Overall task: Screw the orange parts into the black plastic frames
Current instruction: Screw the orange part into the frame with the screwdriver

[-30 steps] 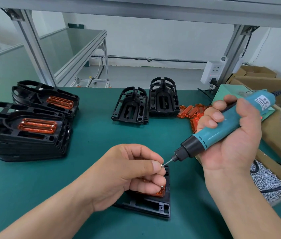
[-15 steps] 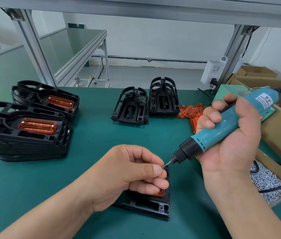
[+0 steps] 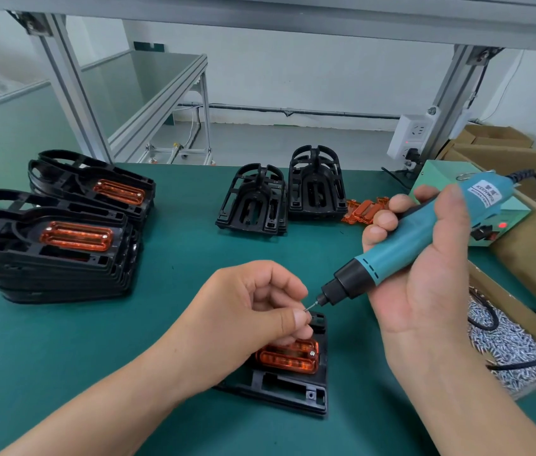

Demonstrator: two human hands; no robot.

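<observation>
A black plastic frame (image 3: 289,388) lies flat near the table's front, with an orange part (image 3: 288,358) seated in it and one screw head showing at its right end. My left hand (image 3: 250,314) hovers over the frame and pinches a small screw between thumb and forefinger. The bit of a teal electric screwdriver (image 3: 401,250) meets that screw at my fingertips. My right hand (image 3: 424,264) grips the screwdriver's body, tilted down to the left.
Stacks of frames with orange parts (image 3: 63,245) stand at the left. Two stacks of bare black frames (image 3: 281,195) and loose orange parts (image 3: 363,210) lie at the back. A cardboard box of screws (image 3: 506,347) and a green power unit (image 3: 490,222) are at the right.
My left hand has lifted slightly off the frame, uncovering more of the orange part. The screwdriver stays at the fingertips, its rear end now a little higher.
</observation>
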